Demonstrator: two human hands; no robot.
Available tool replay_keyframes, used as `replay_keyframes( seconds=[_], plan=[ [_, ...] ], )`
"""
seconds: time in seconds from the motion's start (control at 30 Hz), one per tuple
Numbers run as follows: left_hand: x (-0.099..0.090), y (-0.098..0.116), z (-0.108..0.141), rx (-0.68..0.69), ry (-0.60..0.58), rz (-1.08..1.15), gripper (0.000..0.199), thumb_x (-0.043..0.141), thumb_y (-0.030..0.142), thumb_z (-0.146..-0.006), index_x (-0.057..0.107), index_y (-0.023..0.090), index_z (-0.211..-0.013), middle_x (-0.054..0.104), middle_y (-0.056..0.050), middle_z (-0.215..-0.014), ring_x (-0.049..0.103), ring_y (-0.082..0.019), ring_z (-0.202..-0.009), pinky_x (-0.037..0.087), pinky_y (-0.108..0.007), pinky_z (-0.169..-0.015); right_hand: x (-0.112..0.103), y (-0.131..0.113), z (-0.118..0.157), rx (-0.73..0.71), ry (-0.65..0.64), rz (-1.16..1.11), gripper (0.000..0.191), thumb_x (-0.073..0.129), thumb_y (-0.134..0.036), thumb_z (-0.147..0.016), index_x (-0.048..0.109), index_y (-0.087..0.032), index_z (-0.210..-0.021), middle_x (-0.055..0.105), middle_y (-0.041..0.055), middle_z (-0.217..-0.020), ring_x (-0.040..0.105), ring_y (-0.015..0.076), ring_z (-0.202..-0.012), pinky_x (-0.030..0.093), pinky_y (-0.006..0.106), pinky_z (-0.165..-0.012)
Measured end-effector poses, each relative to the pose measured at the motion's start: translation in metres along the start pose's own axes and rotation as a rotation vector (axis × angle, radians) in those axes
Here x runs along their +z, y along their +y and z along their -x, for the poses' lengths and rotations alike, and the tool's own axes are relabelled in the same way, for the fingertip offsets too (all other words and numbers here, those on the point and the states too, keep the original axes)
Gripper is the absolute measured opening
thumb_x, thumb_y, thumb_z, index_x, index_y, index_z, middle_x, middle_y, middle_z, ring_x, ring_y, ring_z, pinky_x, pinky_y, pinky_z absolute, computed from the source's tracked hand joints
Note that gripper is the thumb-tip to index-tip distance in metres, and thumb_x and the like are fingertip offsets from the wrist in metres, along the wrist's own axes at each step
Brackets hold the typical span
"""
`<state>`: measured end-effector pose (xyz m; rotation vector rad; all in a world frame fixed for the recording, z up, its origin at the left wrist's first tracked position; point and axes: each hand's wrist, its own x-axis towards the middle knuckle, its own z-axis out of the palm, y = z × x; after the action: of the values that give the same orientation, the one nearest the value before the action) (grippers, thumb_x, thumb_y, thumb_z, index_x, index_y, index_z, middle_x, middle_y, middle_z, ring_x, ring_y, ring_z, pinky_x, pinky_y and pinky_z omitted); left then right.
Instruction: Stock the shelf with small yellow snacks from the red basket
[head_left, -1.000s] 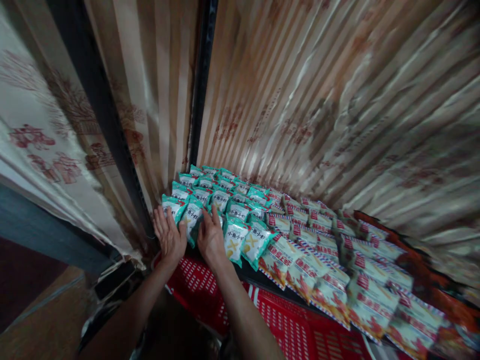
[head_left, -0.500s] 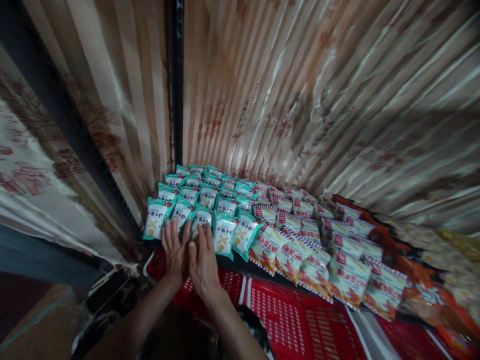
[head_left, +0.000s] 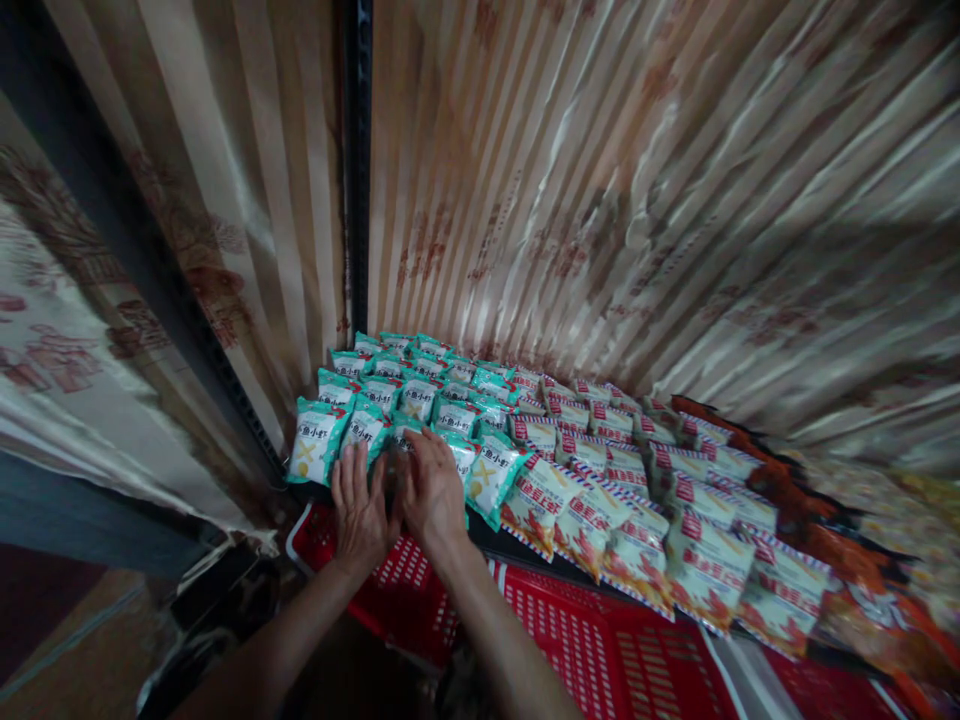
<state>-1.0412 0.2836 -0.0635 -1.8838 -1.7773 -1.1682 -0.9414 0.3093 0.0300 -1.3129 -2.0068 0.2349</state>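
Note:
Rows of teal-and-white snack bags (head_left: 316, 440) stand upright at the left end of a shelf. My left hand (head_left: 364, 515) lies with stretched fingers against the lower front of the front-row bags. Beside it, my right hand (head_left: 435, 490) reaches over the front row, fingers extended and touching the bags, covering part of one teal bag (head_left: 457, 450). Between the two hands, another teal bag is mostly hidden. Neither hand grips a bag.
White-and-red snack bags (head_left: 544, 500) with striped edges fill the shelf to the right, then orange bags (head_left: 881, 600). Red perforated baskets (head_left: 592, 625) sit below the shelf's front edge. A dark upright post (head_left: 358, 170) and pleated printed sheeting (head_left: 510, 200) stand behind.
My right hand has moved right and slightly up across the front bags. My left hand has shifted slightly right and down, staying at the front row.

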Motion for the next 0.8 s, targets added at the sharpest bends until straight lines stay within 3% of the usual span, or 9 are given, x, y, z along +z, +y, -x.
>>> replay_keyframes(
  seconds=[0.13, 0.2, 0.27, 0.6, 0.8],
  plan=[
    [-0.005, 0.003, 0.002, -0.006, -0.106, -0.028, 0.062, 0.055, 0.03, -0.079, 0.038, 0.014, -0.136, 0.017, -0.017, -0.151, 0.012, -0.035, -0.138, 0.017, -0.057, -0.109, -0.031, 0.014, -0.06, 0.021, -0.302, 0.349, 0.033, 0.037, -0.018, -0.089, 0.065, -0.022, -0.105, 0.069, 0.0082, -0.097, 0.061, 0.0218, -0.095, 0.047, 0.032, -0.081],
    [-0.006, 0.003, 0.003, -0.006, -0.152, -0.044, 0.064, 0.056, 0.029, -0.077, 0.037, 0.015, -0.137, 0.016, -0.016, -0.151, 0.011, -0.035, -0.138, 0.017, -0.057, -0.109, -0.034, 0.019, -0.084, 0.054, -0.51, 0.501, 0.031, 0.038, -0.021, -0.09, 0.068, -0.021, -0.1, 0.07, 0.0104, -0.095, 0.063, 0.0237, -0.092, 0.048, 0.033, -0.076],
    [-0.005, 0.002, 0.005, -0.006, -0.174, -0.056, 0.066, 0.057, 0.03, -0.077, 0.036, 0.015, -0.138, 0.015, -0.016, -0.151, 0.011, -0.035, -0.138, 0.016, -0.057, -0.109, -0.03, 0.023, -0.099, 0.073, -0.62, 0.567, 0.031, 0.04, -0.021, -0.089, 0.068, -0.019, -0.102, 0.069, 0.0129, -0.1, 0.063, 0.0247, -0.094, 0.047, 0.033, -0.076],
    [-0.004, 0.0, 0.005, 0.037, -0.181, -0.094, 0.061, 0.056, 0.031, -0.08, 0.038, 0.014, -0.136, 0.015, -0.018, -0.151, 0.011, -0.035, -0.138, 0.019, -0.056, -0.108, 0.0, 0.025, -0.118, 0.056, -0.737, 0.569, 0.029, 0.047, -0.02, -0.084, 0.067, -0.015, -0.104, 0.066, 0.0157, -0.109, 0.062, 0.0258, -0.1, 0.047, 0.033, -0.079],
    [-0.001, -0.001, 0.004, 0.019, -0.167, -0.081, 0.061, 0.056, 0.031, -0.081, 0.037, 0.014, -0.137, 0.016, -0.018, -0.15, 0.012, -0.035, -0.138, 0.019, -0.056, -0.108, 0.002, 0.027, -0.122, 0.058, -0.734, 0.532, 0.026, 0.051, -0.024, -0.082, 0.069, -0.021, -0.101, 0.068, 0.0088, -0.106, 0.063, 0.0219, -0.098, 0.046, 0.027, -0.077]
  ],
)
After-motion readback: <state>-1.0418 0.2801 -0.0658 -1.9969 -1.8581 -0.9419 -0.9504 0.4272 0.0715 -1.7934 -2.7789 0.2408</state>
